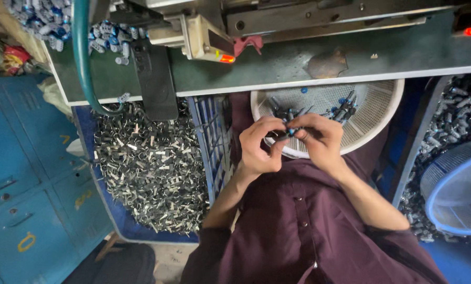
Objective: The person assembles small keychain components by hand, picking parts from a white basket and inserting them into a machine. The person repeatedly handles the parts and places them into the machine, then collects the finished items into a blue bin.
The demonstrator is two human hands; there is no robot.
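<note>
My left hand (260, 148) and my right hand (319, 138) meet over my lap, fingertips pinched together on a small dark part with a blue tip (290, 131). Which hand bears it most I cannot tell; both touch it. Just behind the hands sits a white perforated basket (382, 113) holding a few similar dark and blue parts (343, 109). My maroon shirt fills the lower middle of the view.
A blue crate (209, 137) at my left is heaped with small dark metal pieces (151, 163). A green bench top (298, 66) carries a machine and loose blue-white parts (106, 31). More dark pieces and a blue basket (456, 189) lie at the right. Blue cabinets (20, 173) stand far left.
</note>
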